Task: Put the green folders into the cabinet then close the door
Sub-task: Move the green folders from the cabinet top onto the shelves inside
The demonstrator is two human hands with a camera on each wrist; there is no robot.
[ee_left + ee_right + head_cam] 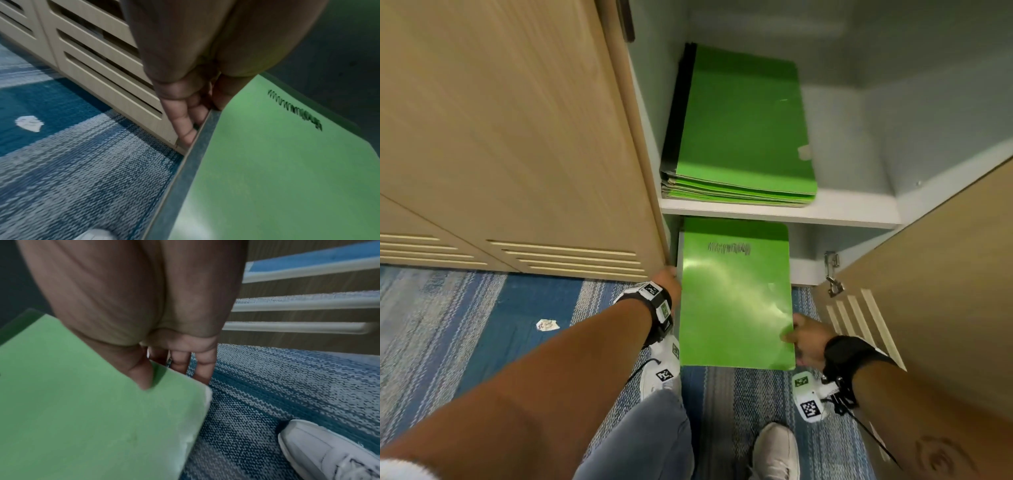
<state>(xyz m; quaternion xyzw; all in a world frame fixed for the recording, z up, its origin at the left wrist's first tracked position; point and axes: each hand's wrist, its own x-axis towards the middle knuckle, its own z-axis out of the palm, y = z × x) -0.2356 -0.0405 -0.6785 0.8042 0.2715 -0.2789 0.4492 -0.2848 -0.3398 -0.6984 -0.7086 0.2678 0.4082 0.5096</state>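
I hold a green folder [736, 301] flat between both hands, low in front of the open cabinet. Its far end, with dark scribbled writing, reaches under the white shelf [825, 214]. My left hand [671, 277] grips the folder's [277, 162] left edge, with the fingers [185, 121] underneath it. My right hand [804, 339] pinches the near right corner of the folder [82, 402], thumb [141, 374] on top and fingers below. A stack of green folders [743, 126] lies on the shelf above, against the left wall.
The cabinet's door [945, 274] stands open at the right, its hinge [832, 274] near the folder. A closed slotted door [500, 137] flanks the left. On the blue carpet lie a paper scrap [547, 324] and my white shoes [777, 452].
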